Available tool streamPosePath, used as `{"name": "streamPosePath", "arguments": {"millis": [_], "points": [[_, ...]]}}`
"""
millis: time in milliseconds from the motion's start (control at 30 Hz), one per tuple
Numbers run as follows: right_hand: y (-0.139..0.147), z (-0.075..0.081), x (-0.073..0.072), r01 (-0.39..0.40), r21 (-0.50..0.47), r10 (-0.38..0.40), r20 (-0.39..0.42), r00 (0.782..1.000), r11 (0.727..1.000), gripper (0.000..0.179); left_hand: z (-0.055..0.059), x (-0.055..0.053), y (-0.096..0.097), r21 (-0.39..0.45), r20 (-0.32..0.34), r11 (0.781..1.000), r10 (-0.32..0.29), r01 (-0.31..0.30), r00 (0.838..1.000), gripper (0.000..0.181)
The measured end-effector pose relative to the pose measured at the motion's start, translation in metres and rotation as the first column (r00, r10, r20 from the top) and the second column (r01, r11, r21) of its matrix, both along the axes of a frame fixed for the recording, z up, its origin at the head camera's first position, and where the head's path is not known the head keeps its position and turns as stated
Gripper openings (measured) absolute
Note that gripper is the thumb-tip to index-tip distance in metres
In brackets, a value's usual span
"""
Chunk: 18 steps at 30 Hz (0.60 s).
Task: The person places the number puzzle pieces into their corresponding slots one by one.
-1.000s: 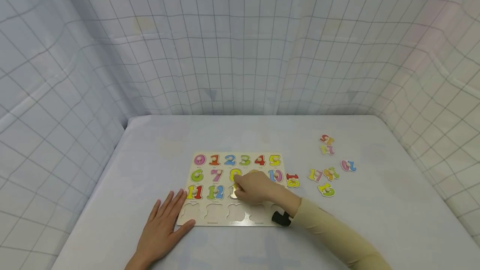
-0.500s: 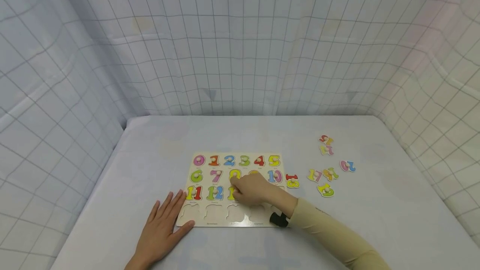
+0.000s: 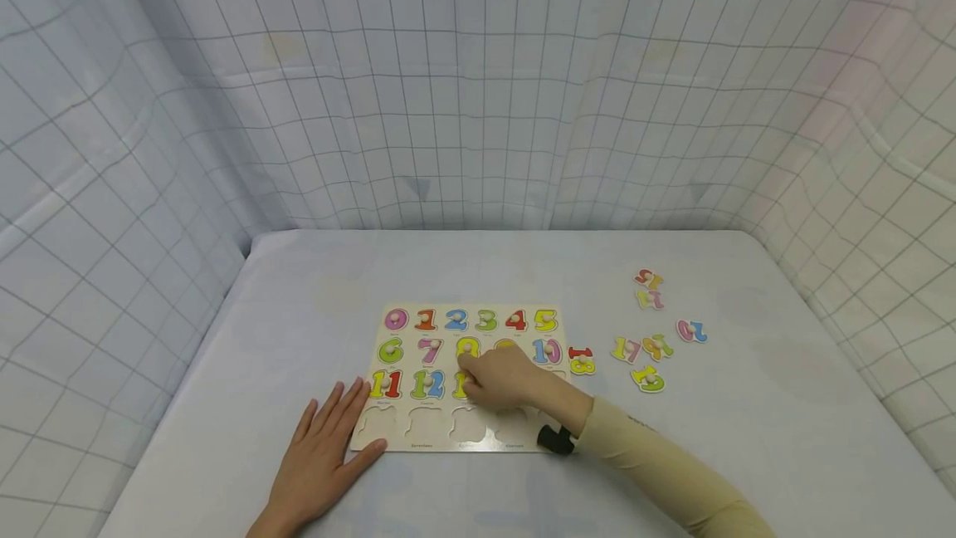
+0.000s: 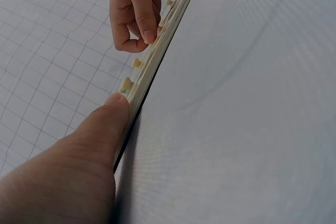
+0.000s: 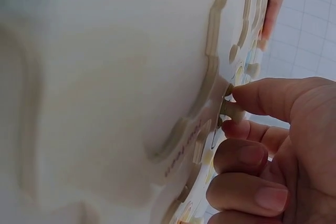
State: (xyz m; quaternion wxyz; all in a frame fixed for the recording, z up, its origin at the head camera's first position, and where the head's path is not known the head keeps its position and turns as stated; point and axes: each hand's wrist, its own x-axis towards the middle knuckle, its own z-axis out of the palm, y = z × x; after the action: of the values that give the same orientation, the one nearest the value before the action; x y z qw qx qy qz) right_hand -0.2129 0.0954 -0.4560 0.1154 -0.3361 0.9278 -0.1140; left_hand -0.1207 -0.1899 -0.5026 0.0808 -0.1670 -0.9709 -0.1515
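A cream number puzzle board (image 3: 441,446) lies on the table, its upper rows filled with coloured, knobbed number pieces. My left hand (image 3: 317,463) lies with straight fingers along its left edge, thumb at the near corner; in the left wrist view that thumb (image 4: 107,121) meets the board's rim. Over the third row, my right hand (image 3: 500,378) holds a number puzzle piece (image 3: 460,386) just right of the 12. A yellow 1 shows; the rest is covered. The right wrist view has thumb and forefinger either side of its knob (image 5: 233,109), other fingers curled.
To the board's right lie several loose number pieces: the 18 (image 3: 582,360) close to its edge, then the 17 (image 3: 626,349), 19 (image 3: 648,379), 20 (image 3: 691,331) and 15 (image 3: 648,278). A black wrist device (image 3: 556,439) overlaps the board's near right corner. Grid-patterned curtains (image 3: 485,106) enclose the table.
The piece under my right hand was tilted and glinting; it now lies flatter, its yellow 1 visible. My right hand shifted slightly left. My left hand has stayed at the board's edge.
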Motion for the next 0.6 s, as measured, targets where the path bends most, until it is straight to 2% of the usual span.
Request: {"name": "streamPosePath", "arguments": {"millis": [167, 333, 467, 600], "points": [[0.004, 0.000, 0.001, 0.025, -0.005, -0.025, 0.026, 0.999, 1.000, 0.021, 0.000, 0.000, 0.000, 0.001, -0.002, 1.000, -0.001, 0.001, 1.000, 0.080], [0.019, 0.003, -0.004, 0.093, -0.041, -0.090, 0.058, 0.994, 0.995, 0.020, -0.001, 0.000, 0.000, -0.003, -0.018, 1.000, -0.010, 0.010, 1.000, 0.080], [0.042, 0.012, -0.014, 0.151, -0.075, -0.151, 0.011, 0.989, 0.986, 0.018, -0.002, -0.001, -0.001, -0.005, -0.033, 1.000, -0.010, 0.009, 0.999, 0.080], [0.073, 0.023, -0.027, 0.224, -0.113, -0.227, -0.010, 0.974, 0.968, 0.018, -0.003, -0.002, -0.002, -0.005, -0.031, 1.000, -0.009, 0.009, 0.999, 0.080]]}}
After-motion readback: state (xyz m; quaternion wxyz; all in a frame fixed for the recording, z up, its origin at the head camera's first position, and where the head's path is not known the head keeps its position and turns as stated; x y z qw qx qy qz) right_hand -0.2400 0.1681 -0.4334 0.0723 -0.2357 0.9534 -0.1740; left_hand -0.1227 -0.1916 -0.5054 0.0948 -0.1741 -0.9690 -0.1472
